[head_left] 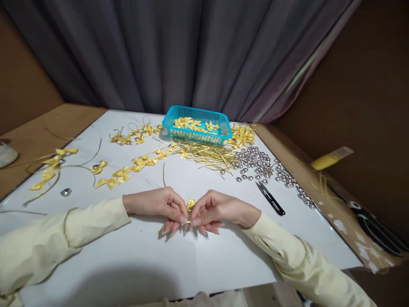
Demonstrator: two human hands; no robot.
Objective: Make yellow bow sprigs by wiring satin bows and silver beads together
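My left hand (161, 204) and my right hand (217, 209) meet at the middle of the white board (153, 264), fingertips pinched together. Between them sits a small yellow ribbon bow (191, 204) with a bit of gold cord under it; both hands grip it. The other fingers of each hand rest on the board. Pale yellow sleeves cover both forearms.
A turquoise basket (196, 133) of yellow bows stands at the back. Before it lie gold cords (207, 154), loose and finished bows (110, 182) to the left, silver beads (257, 164) to the right, black snips (270, 198), and large scissors (377, 228) at the far right.
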